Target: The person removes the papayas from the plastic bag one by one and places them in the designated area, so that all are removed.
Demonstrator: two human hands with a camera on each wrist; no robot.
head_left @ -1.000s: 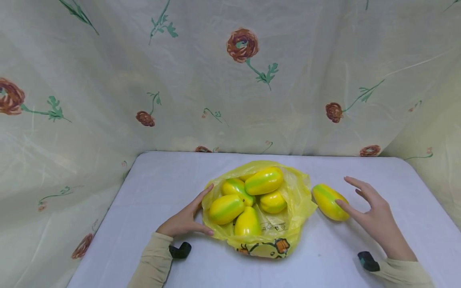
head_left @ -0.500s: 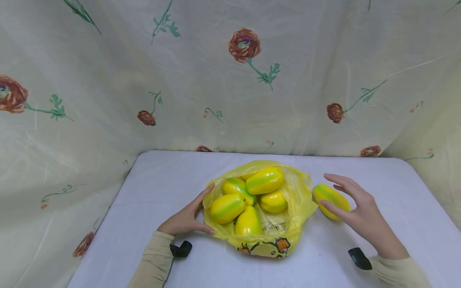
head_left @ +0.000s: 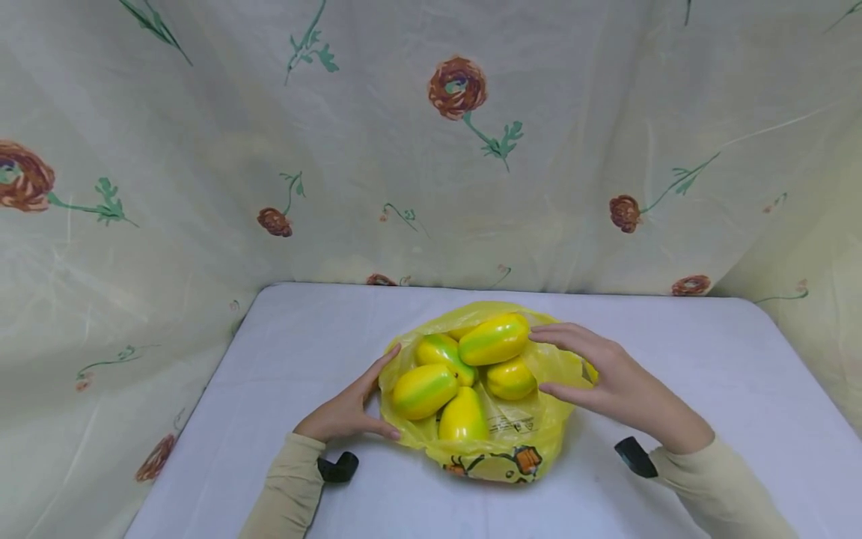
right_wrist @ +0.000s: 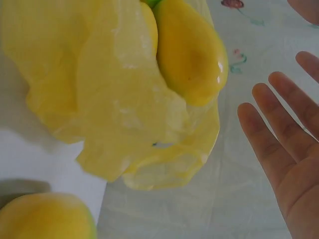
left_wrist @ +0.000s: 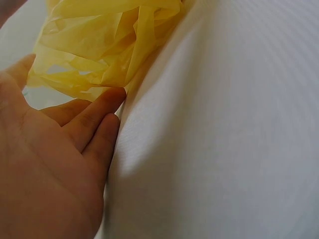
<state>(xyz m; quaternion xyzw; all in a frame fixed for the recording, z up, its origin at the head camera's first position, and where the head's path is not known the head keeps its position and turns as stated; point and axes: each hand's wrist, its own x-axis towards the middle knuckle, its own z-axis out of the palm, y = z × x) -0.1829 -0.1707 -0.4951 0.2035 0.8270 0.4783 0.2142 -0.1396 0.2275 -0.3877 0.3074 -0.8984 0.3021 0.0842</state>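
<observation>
A yellow plastic bag stands wide-mouthed on the table, with several shiny yellow-green fruits that look like mangoes inside. My left hand rests against the bag's left side, thumb and fingers spread; the left wrist view shows its straight fingers at the crumpled plastic. Above the bag's right rim, my right hand has its fingers and thumb apart, holding nothing. Its fingertips are close to the topmost mango; contact cannot be told. One loose mango lies outside the bag in the right wrist view, mostly hidden from the head camera.
The table has a white cover and rounded far corners. Behind it hangs a pale curtain printed with flowers. A black wrist camera sits on the left wrist and another black device on the right.
My right hand has moved left, from beside the loose mango to over the bag's right rim, still with nothing in it. The left hand and the bagged mangoes have stayed in place.
</observation>
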